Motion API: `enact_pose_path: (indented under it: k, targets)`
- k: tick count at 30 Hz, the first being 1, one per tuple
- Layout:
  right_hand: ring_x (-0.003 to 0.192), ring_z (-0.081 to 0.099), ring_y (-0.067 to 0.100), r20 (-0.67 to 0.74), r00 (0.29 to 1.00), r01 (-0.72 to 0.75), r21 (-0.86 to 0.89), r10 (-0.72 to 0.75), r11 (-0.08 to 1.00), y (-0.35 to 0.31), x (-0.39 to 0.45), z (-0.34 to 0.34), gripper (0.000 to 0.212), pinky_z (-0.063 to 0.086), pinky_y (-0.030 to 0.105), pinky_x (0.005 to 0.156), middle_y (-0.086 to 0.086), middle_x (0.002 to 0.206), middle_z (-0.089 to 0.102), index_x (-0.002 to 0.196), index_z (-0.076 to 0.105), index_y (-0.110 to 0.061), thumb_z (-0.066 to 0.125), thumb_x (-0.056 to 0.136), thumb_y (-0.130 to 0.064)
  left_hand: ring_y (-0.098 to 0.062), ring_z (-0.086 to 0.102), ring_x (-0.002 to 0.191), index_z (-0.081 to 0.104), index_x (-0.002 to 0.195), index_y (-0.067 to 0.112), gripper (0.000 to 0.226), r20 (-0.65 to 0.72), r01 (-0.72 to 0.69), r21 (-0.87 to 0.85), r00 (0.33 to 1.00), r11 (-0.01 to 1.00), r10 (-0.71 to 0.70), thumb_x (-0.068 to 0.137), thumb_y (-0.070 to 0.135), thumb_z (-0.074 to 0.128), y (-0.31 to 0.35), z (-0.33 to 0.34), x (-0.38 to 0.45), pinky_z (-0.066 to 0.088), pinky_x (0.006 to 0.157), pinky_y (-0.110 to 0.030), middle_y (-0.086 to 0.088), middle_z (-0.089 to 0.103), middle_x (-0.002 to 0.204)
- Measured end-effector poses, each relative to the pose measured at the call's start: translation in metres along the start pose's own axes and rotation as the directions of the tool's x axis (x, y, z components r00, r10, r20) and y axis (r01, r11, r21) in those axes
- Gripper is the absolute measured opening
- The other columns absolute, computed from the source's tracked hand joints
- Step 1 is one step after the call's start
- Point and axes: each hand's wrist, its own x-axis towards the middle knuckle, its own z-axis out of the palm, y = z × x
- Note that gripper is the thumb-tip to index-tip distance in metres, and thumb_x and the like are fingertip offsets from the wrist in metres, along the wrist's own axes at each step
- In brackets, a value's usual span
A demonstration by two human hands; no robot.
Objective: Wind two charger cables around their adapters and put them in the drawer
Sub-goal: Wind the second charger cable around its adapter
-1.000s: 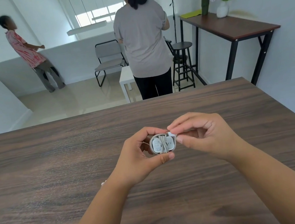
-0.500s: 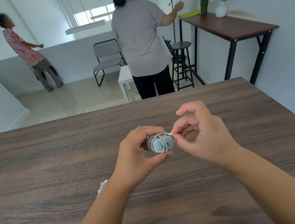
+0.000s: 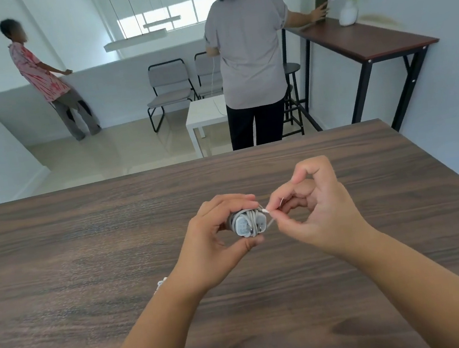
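Observation:
Above the middle of the dark wooden table (image 3: pixel 89 263), my left hand (image 3: pixel 214 248) grips a white charger adapter (image 3: pixel 247 223) between thumb and fingers. Its white cable is wound several times around it. Just to the right, my right hand (image 3: pixel 314 215) pinches the loose cable end with its small connector (image 3: pixel 267 212) between thumb and forefinger, close against the adapter's side. A bit of another white cable (image 3: pixel 161 285) peeks out on the table beside my left forearm; most of it is hidden. No drawer is in view.
Beyond the table's far edge a person in a grey shirt (image 3: pixel 248 55) stands reaching toward a tall side table (image 3: pixel 365 41) with a vase and a bottle. Another person (image 3: pixel 46 80) leans on the low wall at left. Chairs, a stool and a small white table stand between.
My right hand has drawn back slightly from the adapter, fingers opening out while it keeps pinching the cable end. The person in grey has reached to the side table.

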Motion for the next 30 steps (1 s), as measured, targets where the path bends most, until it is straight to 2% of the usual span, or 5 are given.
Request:
enact_pose_path:
  k: [5,13,16,24,30]
  targets:
    - [0.071,0.069,0.022,-0.028,1.000,-0.006,0.059,0.008,0.998,0.003,-0.002,0.001,0.050,0.057,0.034,0.069,0.001,0.079,0.070,0.096,0.030,-0.020,0.068,0.075,0.003,-0.024,0.062,0.115,0.070,0.111,0.022,0.044,0.001,0.022,-0.117,1.000,0.993,-0.022,0.071,0.016,0.086,0.002,0.004,-0.001,0.057,0.082,-0.037,0.005,0.065,0.121]
    - [0.076,0.058,0.009,0.136,0.988,0.124,-0.443,-0.070,0.888,-0.008,-0.001,-0.002,0.022,0.047,0.027,0.068,-0.007,0.083,0.064,0.091,0.059,-0.013,0.070,0.075,-0.004,-0.024,0.063,0.108,0.068,0.113,0.027,0.048,-0.029,-0.022,0.023,0.999,0.999,0.023,0.070,0.020,0.088,0.005,0.005,0.000,0.055,0.078,-0.031,0.011,0.066,0.117]
    - [0.076,0.052,0.009,0.195,0.977,0.176,-0.503,-0.087,0.846,-0.002,-0.001,0.000,0.022,0.044,0.023,0.067,-0.006,0.079,0.062,0.091,0.059,-0.010,0.069,0.074,-0.002,-0.024,0.063,0.100,0.064,0.116,0.028,0.053,-0.028,-0.011,0.067,1.000,0.998,0.013,0.069,0.022,0.088,0.004,0.007,-0.002,0.055,0.076,-0.036,0.012,0.067,0.111]
    - [0.079,0.067,0.007,0.136,0.979,0.181,-0.258,-0.150,0.949,0.002,-0.002,-0.003,0.045,0.057,0.026,0.069,-0.004,0.088,0.067,0.104,0.038,-0.019,0.070,0.079,0.001,-0.025,0.063,0.107,0.064,0.112,0.026,0.048,0.003,0.041,0.002,0.999,0.999,-0.041,0.069,0.028,0.086,0.005,0.006,-0.003,0.056,0.080,-0.039,0.011,0.068,0.119]
    - [0.080,0.070,0.018,0.036,0.999,-0.020,0.107,0.016,0.994,0.008,-0.002,-0.002,0.056,0.057,0.030,0.072,0.002,0.084,0.069,0.101,0.033,-0.031,0.072,0.077,0.000,-0.030,0.065,0.108,0.064,0.112,0.023,0.049,-0.003,0.080,-0.120,0.997,0.990,-0.081,0.069,0.032,0.086,0.003,0.012,-0.005,0.055,0.083,-0.055,0.004,0.069,0.121]
